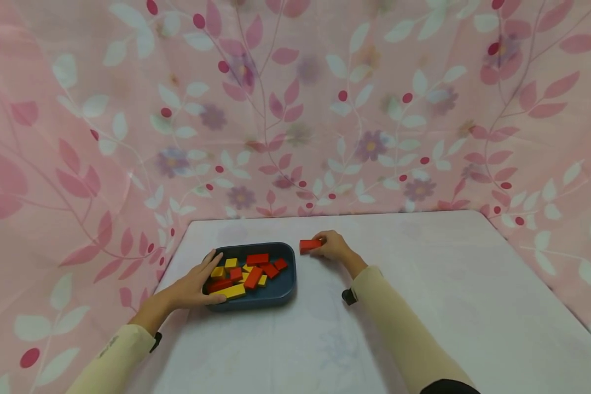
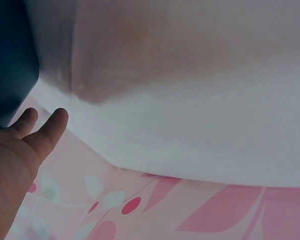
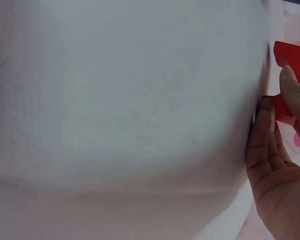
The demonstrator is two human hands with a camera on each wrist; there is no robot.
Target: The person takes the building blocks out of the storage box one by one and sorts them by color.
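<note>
Against the left end of a dark blue tray (image 1: 288, 293) lies my left hand (image 1: 192, 285), fingers stretched along the rim and thumb over the near corner by a long yellow block (image 1: 231, 291). In the left wrist view, two fingers of the left hand (image 2: 20, 155) stick out straight beside the tray's dark wall (image 2: 10, 60). Beyond the tray's right end, my right hand (image 1: 334, 246) pinches a red block (image 1: 309, 246) close over the table. From the right wrist, the red block (image 3: 292, 55) shows between thumb and fingers, partly covered by the thumb.
Several red and yellow blocks lie jumbled in the tray, among them a red block (image 1: 258, 259) at its far side and a yellow cube (image 1: 218, 272) at the left. A white cloth covers the table (image 1: 423, 284). A pink floral curtain (image 1: 295, 109) hangs behind it.
</note>
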